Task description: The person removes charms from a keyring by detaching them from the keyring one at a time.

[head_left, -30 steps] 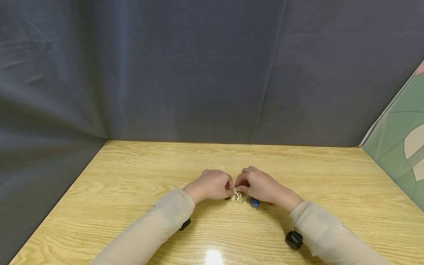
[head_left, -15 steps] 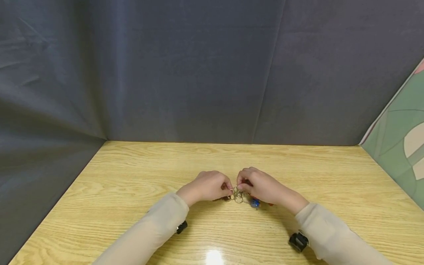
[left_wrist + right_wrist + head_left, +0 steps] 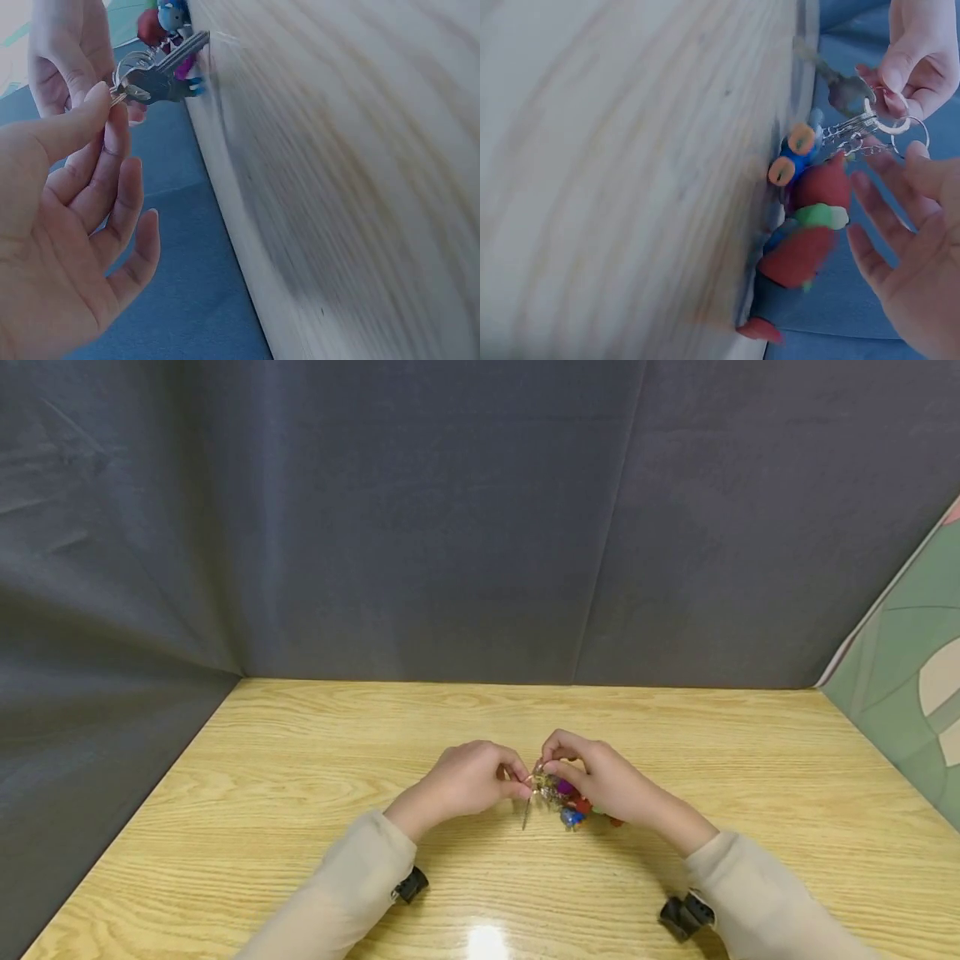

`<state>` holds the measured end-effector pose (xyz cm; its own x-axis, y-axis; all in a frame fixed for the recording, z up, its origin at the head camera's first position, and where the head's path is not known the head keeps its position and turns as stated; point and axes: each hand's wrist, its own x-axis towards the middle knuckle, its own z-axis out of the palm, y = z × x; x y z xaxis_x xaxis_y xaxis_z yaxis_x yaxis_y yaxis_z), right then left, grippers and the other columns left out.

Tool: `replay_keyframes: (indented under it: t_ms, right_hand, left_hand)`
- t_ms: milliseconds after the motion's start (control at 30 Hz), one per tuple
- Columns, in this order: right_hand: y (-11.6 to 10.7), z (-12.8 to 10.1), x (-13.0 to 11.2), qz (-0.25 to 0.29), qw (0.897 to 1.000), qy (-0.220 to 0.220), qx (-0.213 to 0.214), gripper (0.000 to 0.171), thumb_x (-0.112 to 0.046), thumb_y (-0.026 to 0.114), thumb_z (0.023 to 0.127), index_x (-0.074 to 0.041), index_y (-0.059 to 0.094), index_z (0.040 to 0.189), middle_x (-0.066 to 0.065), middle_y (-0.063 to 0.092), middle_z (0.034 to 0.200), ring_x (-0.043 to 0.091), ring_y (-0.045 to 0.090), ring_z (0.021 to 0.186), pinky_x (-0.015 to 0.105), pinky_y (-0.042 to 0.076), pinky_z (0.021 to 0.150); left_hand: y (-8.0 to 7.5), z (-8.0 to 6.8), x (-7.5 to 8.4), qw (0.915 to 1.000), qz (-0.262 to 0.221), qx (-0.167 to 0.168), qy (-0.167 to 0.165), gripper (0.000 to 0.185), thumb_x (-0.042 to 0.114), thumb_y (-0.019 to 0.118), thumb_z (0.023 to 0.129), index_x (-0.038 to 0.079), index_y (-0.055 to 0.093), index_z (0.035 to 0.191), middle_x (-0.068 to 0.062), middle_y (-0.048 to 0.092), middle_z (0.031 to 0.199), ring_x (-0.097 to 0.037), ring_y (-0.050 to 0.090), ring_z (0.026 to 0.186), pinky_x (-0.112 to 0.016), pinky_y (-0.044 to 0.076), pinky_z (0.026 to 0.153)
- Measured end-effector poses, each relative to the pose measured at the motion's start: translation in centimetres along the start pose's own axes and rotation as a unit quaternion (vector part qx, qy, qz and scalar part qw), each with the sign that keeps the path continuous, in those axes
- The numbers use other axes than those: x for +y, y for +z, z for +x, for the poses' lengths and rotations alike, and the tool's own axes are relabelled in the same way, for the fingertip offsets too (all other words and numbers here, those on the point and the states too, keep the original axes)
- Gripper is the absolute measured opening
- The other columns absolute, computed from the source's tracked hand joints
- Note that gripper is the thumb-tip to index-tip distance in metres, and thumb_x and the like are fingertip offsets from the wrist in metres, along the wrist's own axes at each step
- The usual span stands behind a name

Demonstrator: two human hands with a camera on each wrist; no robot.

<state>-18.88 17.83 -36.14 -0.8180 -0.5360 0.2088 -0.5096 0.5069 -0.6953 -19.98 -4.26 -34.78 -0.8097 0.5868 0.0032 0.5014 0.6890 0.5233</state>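
Near the middle of the table my left hand pinches a metal key ring between thumb and forefinger. A key hangs from it, just above the wood. My right hand pinches the linked split rings from the other side, the two hands almost touching. From those rings short chains run to a cluster of rubbery figure charms: a red one, a blue one and a purple one. The charms hang or lie close by the tabletop; the right hand partly covers them in the head view.
A wood-grain table spreads out on all sides of the hands. Dark cloth closes off the back and left. A green patterned panel stands at the right edge. Black wrist cameras sit under the sleeves.
The key now points down from the left fingertips, where it lay more sideways before. Both hands have lifted slightly, and more of the coloured charms shows under the right hand.
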Motion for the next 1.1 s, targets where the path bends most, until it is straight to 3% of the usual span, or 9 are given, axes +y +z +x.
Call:
replay_keyframes:
  t_ms: [367,600,933,1100]
  right_hand:
    - [0.1,-0.6,-1.6,0.065,0.995,-0.004,0.07,0.008,-0.007,0.056,0.1,-0.009,0.06,0.107,-0.004,0.07,0.093,0.016,0.067,0.087,0.039,0.054,0.079]
    - [0.2,-1.1,-3.1,0.056,0.991,-0.02,0.123,0.01,-0.006,0.06,0.098,-0.009,0.065,0.106,-0.006,0.071,0.091,0.012,0.067,0.085,0.038,0.052,0.083]
    - [0.4,-1.7,-4.2,0.033,0.981,-0.056,0.183,0.012,0.002,0.062,0.094,-0.009,0.065,0.097,-0.006,0.07,0.088,0.01,0.066,0.08,0.03,0.055,0.075]
    - [0.4,-1.9,-4.1,0.026,0.98,-0.087,0.179,0.018,0.006,0.066,0.089,-0.008,0.069,0.099,-0.004,0.072,0.089,0.009,0.067,0.078,0.028,0.055,0.074]
  left_hand:
    - [-0.3,-1.1,0.8,0.9931,-0.041,0.108,-0.02,0.01,0.038,0.074,0.09,0.029,0.077,0.093,0.02,0.063,0.082,-0.006,0.056,0.078,-0.03,0.044,0.065]
    - [-0.7,-2.2,1.8,0.9833,-0.06,0.172,0.007,0.01,0.033,0.075,0.089,0.025,0.077,0.095,0.015,0.064,0.085,-0.016,0.06,0.084,-0.031,0.044,0.068]
    - [-0.5,-2.6,2.9,0.9775,0.035,0.198,0.064,0.011,0.031,0.075,0.09,0.023,0.078,0.096,0.016,0.068,0.087,-0.006,0.056,0.082,-0.025,0.045,0.066]
    - [-0.5,-2.9,2.7,0.9778,0.019,0.202,0.052,0.007,0.032,0.077,0.088,0.026,0.078,0.091,0.018,0.069,0.089,-0.004,0.057,0.085,-0.03,0.047,0.071]
